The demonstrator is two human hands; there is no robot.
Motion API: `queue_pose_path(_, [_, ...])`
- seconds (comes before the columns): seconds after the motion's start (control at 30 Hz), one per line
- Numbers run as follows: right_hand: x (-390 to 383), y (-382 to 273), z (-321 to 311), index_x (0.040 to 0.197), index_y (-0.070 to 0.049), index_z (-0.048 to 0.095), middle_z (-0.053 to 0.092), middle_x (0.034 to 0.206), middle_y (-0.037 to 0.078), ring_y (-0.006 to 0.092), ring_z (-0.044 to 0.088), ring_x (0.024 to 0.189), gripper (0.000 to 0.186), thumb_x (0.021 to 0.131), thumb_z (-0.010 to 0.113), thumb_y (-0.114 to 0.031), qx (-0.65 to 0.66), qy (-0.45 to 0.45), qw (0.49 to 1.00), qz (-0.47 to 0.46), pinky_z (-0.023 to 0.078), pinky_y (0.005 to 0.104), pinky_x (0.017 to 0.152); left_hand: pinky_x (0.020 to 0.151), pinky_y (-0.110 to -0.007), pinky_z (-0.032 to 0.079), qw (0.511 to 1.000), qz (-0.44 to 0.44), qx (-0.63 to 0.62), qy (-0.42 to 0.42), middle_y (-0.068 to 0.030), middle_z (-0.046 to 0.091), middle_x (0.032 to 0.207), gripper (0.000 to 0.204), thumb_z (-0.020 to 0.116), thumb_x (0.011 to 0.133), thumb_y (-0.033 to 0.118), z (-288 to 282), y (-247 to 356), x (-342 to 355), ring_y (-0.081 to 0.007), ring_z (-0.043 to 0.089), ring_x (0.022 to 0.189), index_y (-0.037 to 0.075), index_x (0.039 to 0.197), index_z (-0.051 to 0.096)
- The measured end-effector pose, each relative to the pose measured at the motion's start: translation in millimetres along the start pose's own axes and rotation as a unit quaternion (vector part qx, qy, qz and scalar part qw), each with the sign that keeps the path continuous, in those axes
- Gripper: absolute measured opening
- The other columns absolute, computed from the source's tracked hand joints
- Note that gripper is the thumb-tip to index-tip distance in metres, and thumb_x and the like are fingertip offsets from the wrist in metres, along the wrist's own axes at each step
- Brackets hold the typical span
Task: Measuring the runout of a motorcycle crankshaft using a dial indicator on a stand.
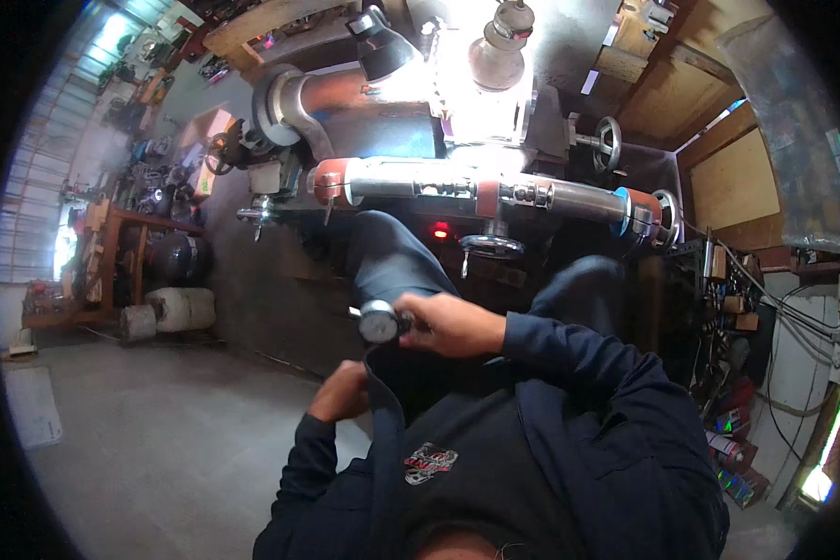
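In front of my lap, my right hand [453, 325] is closed around a dial gauge [379, 323]. Its round pale face looks up, and a short metal piece sticks out on its left side. Below and to the left, my left hand [342, 392] is curled against the edge of my dark open jacket [375, 385]. The jacket is drawn outward there, and it hides part of the left fingertips. Beyond my knees lies a long metal workpiece [392, 177], spanning a machine between two red-brown end holders [330, 182].
A handwheel [492, 246] juts toward my knees, near a red light [441, 230]. Another handwheel [609, 143] stands at the right. A lamp [383, 47] hangs over the machine. Cables and tools crowd the right wall; a wooden rack [112, 257] stands at the left.
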State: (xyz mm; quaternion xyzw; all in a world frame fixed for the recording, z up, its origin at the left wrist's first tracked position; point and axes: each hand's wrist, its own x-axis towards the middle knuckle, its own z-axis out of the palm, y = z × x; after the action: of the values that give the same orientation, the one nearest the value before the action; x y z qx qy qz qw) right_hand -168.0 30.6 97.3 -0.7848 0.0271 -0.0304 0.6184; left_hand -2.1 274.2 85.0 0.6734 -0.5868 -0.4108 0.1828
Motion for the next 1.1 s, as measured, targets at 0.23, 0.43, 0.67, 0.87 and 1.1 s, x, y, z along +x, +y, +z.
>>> queue_pose_path(0.23, [24.0, -40.0, -77.7, 0.119, -0.004, 0.049, 0.063, 0.085, 0.019, 0.0339, 0.065, 0.080, 0.041, 0.084, 0.071, -0.007, -0.106, 0.191, 0.973, -0.067, 0.050, 0.0403, 0.071, 0.085, -0.033, 0.048, 0.946, 0.095, -0.131, 0.282, -0.0118, 0.064, 0.100, 0.028, 0.068, 0.089, 0.016, -73.9, 35.6, 82.3, -0.0238, 0.063, 0.095, 0.001, 0.111, 0.058])
queue_pose_path(0.43, [38.0, -29.0, -142.0, 0.119, -0.003, 0.044, 0.067, 0.085, 0.021, 0.0347, 0.071, 0.081, 0.044, 0.086, 0.072, -0.013, -0.220, 0.318, 0.921, -0.050, 0.053, 0.0409, 0.068, 0.090, -0.036, 0.046, 0.913, 0.187, 0.067, 0.356, -0.0172, 0.062, 0.108, 0.032, 0.064, 0.087, 0.004, -135.6, 49.3, 179.4, -0.0335, 0.062, 0.101, 0.000, 0.117, 0.054])
queue_pose_path(0.67, [40.9, 6.7, -157.4, 0.111, -0.002, 0.043, 0.069, 0.088, 0.022, 0.0368, 0.070, 0.082, 0.042, 0.085, 0.073, -0.016, -0.200, 0.358, 0.912, 0.018, 0.054, 0.0422, 0.071, 0.093, -0.041, 0.046, 0.921, 0.182, 0.117, 0.323, -0.0234, 0.062, 0.111, 0.034, 0.065, 0.086, 0.003, -147.7, 33.4, 230.8, -0.0395, 0.059, 0.107, -0.004, 0.118, 0.055])
queue_pose_path(0.87, [49.2, 26.1, -155.2, 0.112, -0.002, 0.046, 0.069, 0.089, 0.023, 0.0360, 0.070, 0.084, 0.043, 0.085, 0.075, -0.019, -0.182, 0.371, 0.911, 0.005, 0.054, 0.0429, 0.073, 0.093, -0.041, 0.046, 0.938, 0.127, 0.114, 0.302, -0.0243, 0.060, 0.118, 0.034, 0.064, 0.087, 0.004, -149.3, 26.2, 231.2, -0.0373, 0.060, 0.111, -0.001, 0.119, 0.052])
queue_pose_path(1.1, [46.7, 22.2, -158.2, 0.121, 0.000, 0.047, 0.069, 0.095, 0.021, 0.0344, 0.071, 0.091, 0.049, 0.085, 0.074, -0.019, -0.190, 0.370, 0.909, 0.033, 0.054, 0.0412, 0.079, 0.092, -0.044, 0.047, 0.886, 0.181, 0.295, 0.308, -0.0220, 0.058, 0.116, 0.035, 0.055, 0.086, 0.002, -140.3, 39.6, 231.7, -0.0376, 0.055, 0.109, 0.003, 0.120, 0.055])
